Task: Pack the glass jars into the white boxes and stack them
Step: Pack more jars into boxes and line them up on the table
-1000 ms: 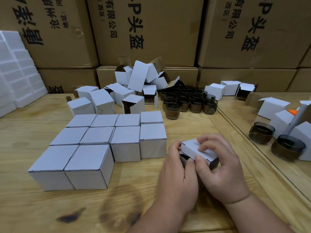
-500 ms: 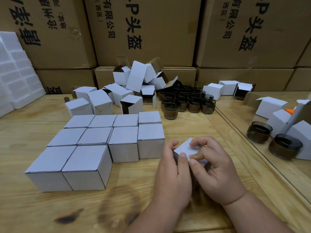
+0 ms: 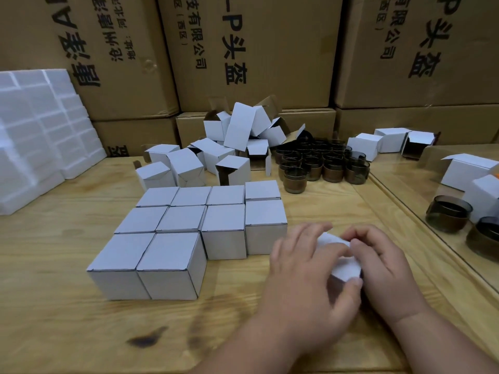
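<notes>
A small white box (image 3: 344, 267) lies on the wooden table between both my hands. My left hand (image 3: 305, 268) wraps it from the left, thumb on its near side. My right hand (image 3: 378, 263) curls over its top and right side. Most of the box is hidden by my fingers. Several closed white boxes (image 3: 189, 225) stand in a tight block to the left. A cluster of dark glass jars (image 3: 321, 163) sits at the back centre. A heap of open white boxes (image 3: 237, 141) lies behind the block.
Large brown cartons (image 3: 248, 49) wall off the back. White foam trays (image 3: 40, 130) lean at the left. A mirror-like panel (image 3: 432, 211) runs along the right, with two jars (image 3: 448, 213) and more white boxes (image 3: 372, 144) showing near it.
Both hands have kept working the box's flaps and now cover more of it. The box has tipped and settled lower on the table. The view has shifted slightly.
</notes>
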A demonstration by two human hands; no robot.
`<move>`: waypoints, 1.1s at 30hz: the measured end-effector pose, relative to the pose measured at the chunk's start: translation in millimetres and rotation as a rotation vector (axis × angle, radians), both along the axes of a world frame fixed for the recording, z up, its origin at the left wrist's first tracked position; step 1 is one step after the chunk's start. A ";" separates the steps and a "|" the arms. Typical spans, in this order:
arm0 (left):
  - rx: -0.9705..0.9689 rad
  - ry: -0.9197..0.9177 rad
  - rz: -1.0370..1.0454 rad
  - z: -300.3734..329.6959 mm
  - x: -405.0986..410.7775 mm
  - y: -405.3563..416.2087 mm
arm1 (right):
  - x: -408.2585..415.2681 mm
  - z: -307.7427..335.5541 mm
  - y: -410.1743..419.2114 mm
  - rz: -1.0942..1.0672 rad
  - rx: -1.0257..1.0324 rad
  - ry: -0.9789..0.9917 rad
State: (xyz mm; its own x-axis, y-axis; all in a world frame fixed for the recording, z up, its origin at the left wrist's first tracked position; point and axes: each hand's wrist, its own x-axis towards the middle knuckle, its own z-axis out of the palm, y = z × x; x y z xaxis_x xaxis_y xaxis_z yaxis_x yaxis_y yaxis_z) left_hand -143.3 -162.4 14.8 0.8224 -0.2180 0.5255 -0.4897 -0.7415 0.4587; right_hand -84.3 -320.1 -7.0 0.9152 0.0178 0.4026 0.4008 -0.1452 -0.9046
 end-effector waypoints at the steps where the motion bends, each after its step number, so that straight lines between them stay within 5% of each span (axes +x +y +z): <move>1: 0.088 0.009 -0.058 8.0 -1.6 5.6 | -1.3 0.2 0.7 0.046 0.007 0.008; 4: 0.289 0.091 -0.212 29.6 -6.7 21.4 | -6.0 1.4 3.5 0.174 0.011 -0.004; 12: 0.580 0.096 -0.229 46.7 -32.2 68.4 | -1.2 -5.5 3.1 0.077 0.141 0.053; 33: 0.835 -0.009 0.248 45.0 -31.6 133.1 | -1.1 -4.8 -0.9 0.052 0.079 0.081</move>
